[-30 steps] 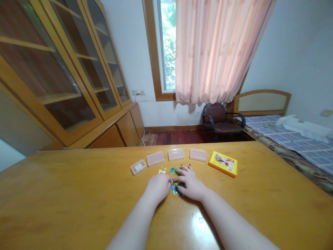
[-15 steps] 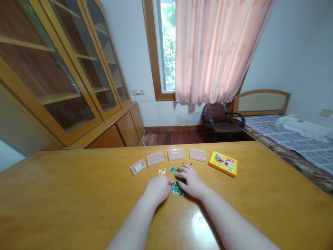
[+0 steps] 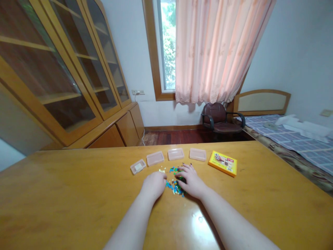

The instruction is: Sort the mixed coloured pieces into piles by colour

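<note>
Small coloured pieces point(image 3: 175, 189) heaped on the bench point(image 3: 73, 194), too tiny to show direction or long axis, broad surface leftward, left hand point(image 3: 154, 183) curled at their left, grip hidden, right hand point(image 3: 193, 182) arched over their right, fingers apart, yellow box point(image 3: 223, 163) near the far edge

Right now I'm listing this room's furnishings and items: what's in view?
Wooden table: one, yellow-brown, foreground
Small plastic pieces: many, blue, green, cream, on table
Shallow plastic boxes: four, translucent pinkish, beyond pieces
Small rectangular item: one, white, inside leftmost box
Flat cardboard box: one, yellow, right of plastic boxes
Glass-doored wooden cabinet: one, brown, left
Wood-framed window: one, brown, back wall
Patterned curtain: one, pink, partly over window
Padded armchair: one, dark brown, below curtain
Wooden bed: one, checked blue-grey sheet, right
Crumpled sheeting: one, white, on bed
Socket panel: one, white, left of window
Left hand: one, bare, beside pieces
Right hand: one, bare, over pieces
</note>
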A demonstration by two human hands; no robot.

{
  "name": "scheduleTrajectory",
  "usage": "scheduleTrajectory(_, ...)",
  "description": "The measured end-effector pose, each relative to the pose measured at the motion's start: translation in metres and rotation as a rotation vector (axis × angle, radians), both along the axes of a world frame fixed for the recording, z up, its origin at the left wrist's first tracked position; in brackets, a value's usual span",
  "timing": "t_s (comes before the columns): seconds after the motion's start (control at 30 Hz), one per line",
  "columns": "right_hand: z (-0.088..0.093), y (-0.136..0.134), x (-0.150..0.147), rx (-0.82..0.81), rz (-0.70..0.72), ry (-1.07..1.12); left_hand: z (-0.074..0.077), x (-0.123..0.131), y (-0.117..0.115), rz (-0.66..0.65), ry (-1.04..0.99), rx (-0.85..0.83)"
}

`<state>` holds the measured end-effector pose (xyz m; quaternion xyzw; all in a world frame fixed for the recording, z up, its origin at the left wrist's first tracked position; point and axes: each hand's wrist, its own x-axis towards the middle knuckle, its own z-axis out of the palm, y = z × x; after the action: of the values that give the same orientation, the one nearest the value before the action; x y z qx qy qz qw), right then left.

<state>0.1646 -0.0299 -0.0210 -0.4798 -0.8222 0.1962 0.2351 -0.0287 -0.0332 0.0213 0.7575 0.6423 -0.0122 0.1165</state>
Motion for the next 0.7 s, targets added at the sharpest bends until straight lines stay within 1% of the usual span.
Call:
scheduleTrajectory(0.07,0.0,0.0,0.0,-0.002,0.004,0.0,0.005,0.004,-0.006,-0.068,0.02,-0.031)
scheduleTrajectory(0.13,0.0,0.0,0.0,-0.002,0.005,0.001,0.009,0.007,-0.01,-0.103,0.028,-0.041)
scheduleTrajectory(0.23,0.0,0.0,-0.001,-0.001,-0.001,0.004,0.013,0.01,-0.013,-0.122,0.046,-0.063)
scheduleTrajectory(0.33,0.0,0.0,-0.001,-0.006,-0.002,0.004,0.013,0.01,-0.014,-0.133,0.056,-0.083)
scheduleTrajectory(0.43,0.001,0.0,0.0,-0.009,-0.003,0.004,0.009,0.009,-0.013,-0.107,0.032,-0.089)
scheduleTrajectory(0.63,0.002,0.0,0.0,-0.016,-0.005,0.001,-0.001,0.003,-0.004,0.034,0.044,-0.072)
scheduleTrajectory(0.7,0.002,0.001,0.0,-0.012,-0.007,0.001,-0.001,0.002,-0.003,0.022,0.027,-0.051)
